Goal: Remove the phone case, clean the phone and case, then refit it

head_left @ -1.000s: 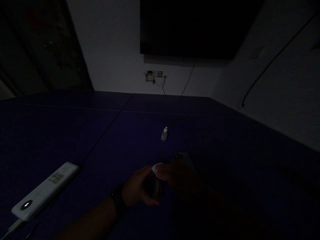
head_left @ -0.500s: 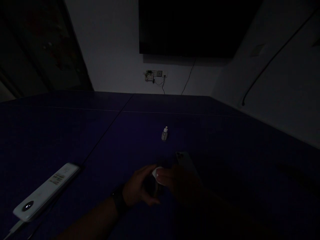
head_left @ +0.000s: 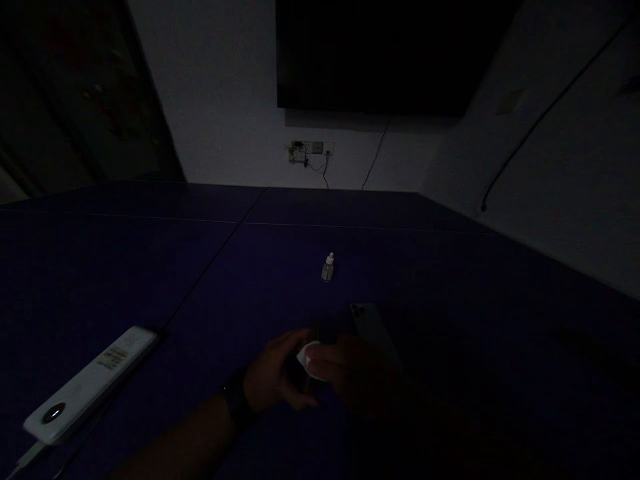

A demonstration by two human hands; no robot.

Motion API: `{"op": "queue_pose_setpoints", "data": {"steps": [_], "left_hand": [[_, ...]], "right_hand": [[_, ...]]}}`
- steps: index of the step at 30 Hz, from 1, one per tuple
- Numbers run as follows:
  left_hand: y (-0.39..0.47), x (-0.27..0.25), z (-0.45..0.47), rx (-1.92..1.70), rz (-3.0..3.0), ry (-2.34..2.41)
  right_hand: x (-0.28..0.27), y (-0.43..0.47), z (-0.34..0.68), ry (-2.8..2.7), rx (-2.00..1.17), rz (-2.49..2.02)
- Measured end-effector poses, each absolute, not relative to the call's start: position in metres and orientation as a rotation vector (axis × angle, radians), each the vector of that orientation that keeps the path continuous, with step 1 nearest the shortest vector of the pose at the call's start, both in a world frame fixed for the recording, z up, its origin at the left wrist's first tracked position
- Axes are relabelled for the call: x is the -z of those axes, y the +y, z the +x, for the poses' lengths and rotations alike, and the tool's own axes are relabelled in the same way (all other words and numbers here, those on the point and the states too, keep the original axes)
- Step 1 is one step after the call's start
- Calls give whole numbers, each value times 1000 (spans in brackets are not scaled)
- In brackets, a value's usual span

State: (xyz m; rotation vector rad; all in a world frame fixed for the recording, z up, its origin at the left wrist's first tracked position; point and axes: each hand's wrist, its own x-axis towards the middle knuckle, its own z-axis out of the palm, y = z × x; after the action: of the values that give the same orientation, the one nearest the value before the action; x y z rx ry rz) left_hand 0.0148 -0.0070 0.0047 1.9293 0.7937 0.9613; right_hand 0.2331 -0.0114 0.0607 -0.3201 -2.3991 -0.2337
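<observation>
My left hand point(head_left: 270, 377), with a dark band on its wrist, has thumb and fingers curved around a dim object whose kind I cannot make out. My right hand point(head_left: 350, 370) is in deep shadow. Its fingers pinch a white tissue or cloth point(head_left: 303, 358) and hold it against the object between the hands. Beyond the hands stands a small clear bottle point(head_left: 327, 272) with a white neck and a pale tip. A phone point(head_left: 375, 327) with camera lenses at its far end lies by the right hand, partly hidden by it.
A long white device point(head_left: 95, 380) with a round dark lens and a plugged-in cable point(head_left: 30, 457) lies at left on the dark purple table point(head_left: 220, 293). Behind are a wall-mounted screen point(head_left: 375, 60) and wall sockets point(head_left: 310, 148) with wires. The room is very dim.
My right hand has shifted the white tissue or cloth slightly down and to the left across the object. The left hand keeps its hold, almost unmoved.
</observation>
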Motion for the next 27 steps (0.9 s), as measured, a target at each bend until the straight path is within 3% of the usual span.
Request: {"op": "queue_pose_setpoints", "data": {"steps": [7,19,27], "left_hand": [[-7,-1,15,-1056,1918,761],[-10,-5,15,-1002,1934,815],[-9,-3,15,-1059,1952,752]], "right_hand": [[-63,7,227,-2211,174,-610],[-73,-42,240,-2465,242,-388],[-76,-14,239,-2384,337,-368]]}}
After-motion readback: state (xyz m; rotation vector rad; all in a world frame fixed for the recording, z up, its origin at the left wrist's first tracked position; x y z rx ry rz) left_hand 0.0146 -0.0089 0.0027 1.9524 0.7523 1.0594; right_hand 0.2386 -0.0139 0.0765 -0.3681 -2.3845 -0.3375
